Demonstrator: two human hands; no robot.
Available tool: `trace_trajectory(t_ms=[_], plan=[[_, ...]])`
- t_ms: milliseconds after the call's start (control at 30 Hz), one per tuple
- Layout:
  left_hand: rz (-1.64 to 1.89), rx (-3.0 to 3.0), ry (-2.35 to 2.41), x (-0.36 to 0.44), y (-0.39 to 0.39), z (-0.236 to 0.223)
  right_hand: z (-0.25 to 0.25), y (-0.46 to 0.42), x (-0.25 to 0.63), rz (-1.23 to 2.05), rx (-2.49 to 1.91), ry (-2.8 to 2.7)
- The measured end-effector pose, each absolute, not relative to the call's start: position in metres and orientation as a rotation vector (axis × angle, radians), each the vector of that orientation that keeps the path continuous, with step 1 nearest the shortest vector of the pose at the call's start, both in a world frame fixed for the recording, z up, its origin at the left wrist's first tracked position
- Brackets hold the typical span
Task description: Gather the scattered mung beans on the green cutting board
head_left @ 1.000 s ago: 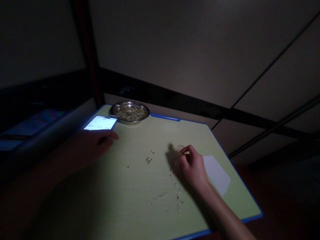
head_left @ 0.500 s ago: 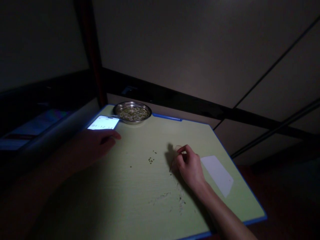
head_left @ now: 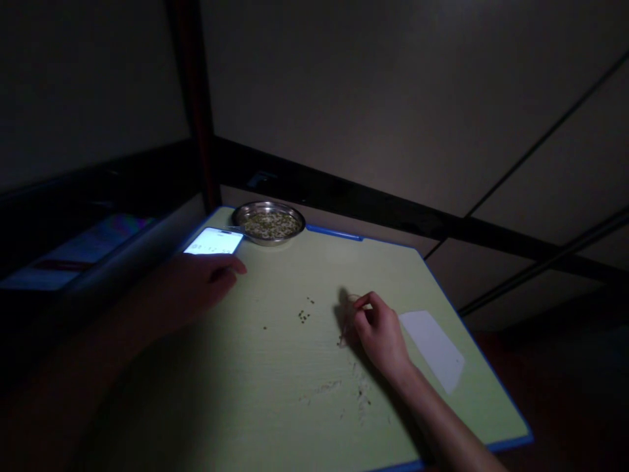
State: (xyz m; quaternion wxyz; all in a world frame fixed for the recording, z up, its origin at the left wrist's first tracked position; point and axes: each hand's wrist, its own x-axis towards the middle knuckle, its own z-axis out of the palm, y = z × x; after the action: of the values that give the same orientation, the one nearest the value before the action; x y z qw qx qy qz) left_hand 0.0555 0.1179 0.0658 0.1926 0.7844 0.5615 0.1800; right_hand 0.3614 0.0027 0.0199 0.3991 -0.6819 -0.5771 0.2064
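The right hand has its fingers pinched narrow on a faint clear piece, right of the loose seeds on the worktop; the left hand, fingers slightly parted, is beside the lit phone, near the metal bowl; white paper lies right of the right hand

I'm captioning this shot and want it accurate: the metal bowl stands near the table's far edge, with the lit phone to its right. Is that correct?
Not quite: in the head view, the lit phone lies to the left of the metal bowl. The bowl does stand near the far edge of the table.
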Motion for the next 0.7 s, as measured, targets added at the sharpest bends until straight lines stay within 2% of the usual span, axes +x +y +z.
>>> trace_trajectory(t_ms=[300,500,700], plan=[[0.532,2.203,1.558,0.055,0.116,0.067,0.020,0.025,0.326,0.412,-1.727,-1.542],[0.443,2.232,1.553,0.055,0.114,0.075,0.034,0.046,0.317,0.477,-1.663,-1.436],[0.480,2.233,1.561,0.052,0.120,0.066,0.074,-0.015,0.366,0.700,-1.579,-1.369]])
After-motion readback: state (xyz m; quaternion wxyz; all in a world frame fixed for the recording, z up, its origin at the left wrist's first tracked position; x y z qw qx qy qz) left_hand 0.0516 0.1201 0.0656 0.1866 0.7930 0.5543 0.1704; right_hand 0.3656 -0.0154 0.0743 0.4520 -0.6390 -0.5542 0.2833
